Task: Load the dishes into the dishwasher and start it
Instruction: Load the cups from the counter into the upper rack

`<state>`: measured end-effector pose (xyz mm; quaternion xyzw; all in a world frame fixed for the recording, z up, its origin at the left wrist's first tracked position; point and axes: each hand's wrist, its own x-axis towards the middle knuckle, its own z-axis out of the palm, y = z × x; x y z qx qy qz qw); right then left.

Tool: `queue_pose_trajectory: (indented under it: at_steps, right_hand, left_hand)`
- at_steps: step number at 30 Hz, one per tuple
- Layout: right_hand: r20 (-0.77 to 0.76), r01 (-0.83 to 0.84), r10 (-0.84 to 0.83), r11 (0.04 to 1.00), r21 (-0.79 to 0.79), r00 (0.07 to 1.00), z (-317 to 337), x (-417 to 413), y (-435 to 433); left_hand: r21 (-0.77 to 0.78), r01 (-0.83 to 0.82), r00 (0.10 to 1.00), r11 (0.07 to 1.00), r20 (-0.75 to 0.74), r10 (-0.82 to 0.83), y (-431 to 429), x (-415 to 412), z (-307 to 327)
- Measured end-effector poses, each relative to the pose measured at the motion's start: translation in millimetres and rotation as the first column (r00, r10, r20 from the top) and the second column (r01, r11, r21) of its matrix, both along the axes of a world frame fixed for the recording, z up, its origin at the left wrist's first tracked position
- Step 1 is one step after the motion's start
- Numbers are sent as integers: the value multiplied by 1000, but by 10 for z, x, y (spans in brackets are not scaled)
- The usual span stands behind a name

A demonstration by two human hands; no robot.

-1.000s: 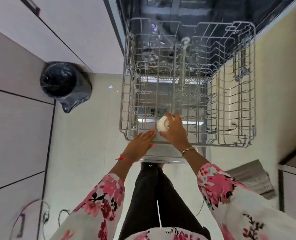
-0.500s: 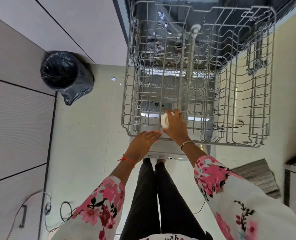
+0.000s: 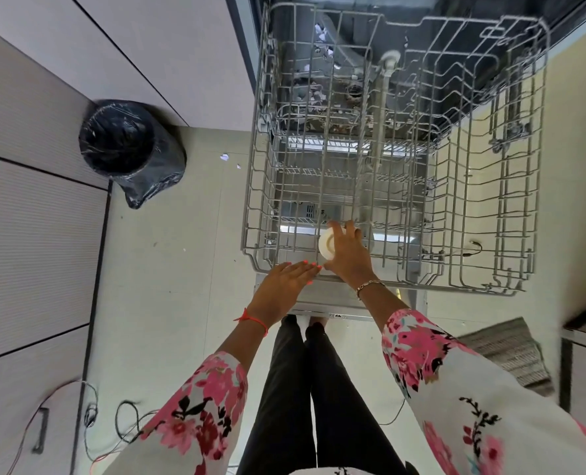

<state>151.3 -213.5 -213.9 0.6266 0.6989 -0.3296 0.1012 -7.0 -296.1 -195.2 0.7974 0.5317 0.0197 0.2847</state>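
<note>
I see the right hand (image 3: 348,257) wrapped round a small white cup (image 3: 326,245), fingers curled over its side. It holds the cup just inside the front-left corner of the pulled-out wire rack (image 3: 456,286). The cup looks tipped sideways, with its round face pointing left toward the left hand (image 3: 286,281), so its long axis runs roughly left-right across the rack. I can't tell if that face is mouth or base. The left hand is flat, fingers straight, holding nothing, at the rack's front rim just beside the right hand; contact with the wire is unclear. My read: the right hand places the cup, rotating it mouth-down onto the wires directly below.
</note>
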Motion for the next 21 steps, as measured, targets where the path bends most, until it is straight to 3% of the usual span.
queue_pose_trajectory:
  at_steps: [10, 14, 21]
  right_hand:
    - [79, -125, 123, 992, 16, 989, 268, -2, 100]
    - [-88, -115, 123, 989, 93, 989, 637, -171, 252]
    - [-249, -111, 208, 928, 356, 946, 1466, -1036, 684]
  left_hand:
    - [-91, 41, 991, 995, -123, -52, 54, -83, 174]
    - [64, -8, 991, 998, -129, 16, 177, -336, 526]
    - [175, -216, 965, 961, -109, 237, 715, -1286, 1261]
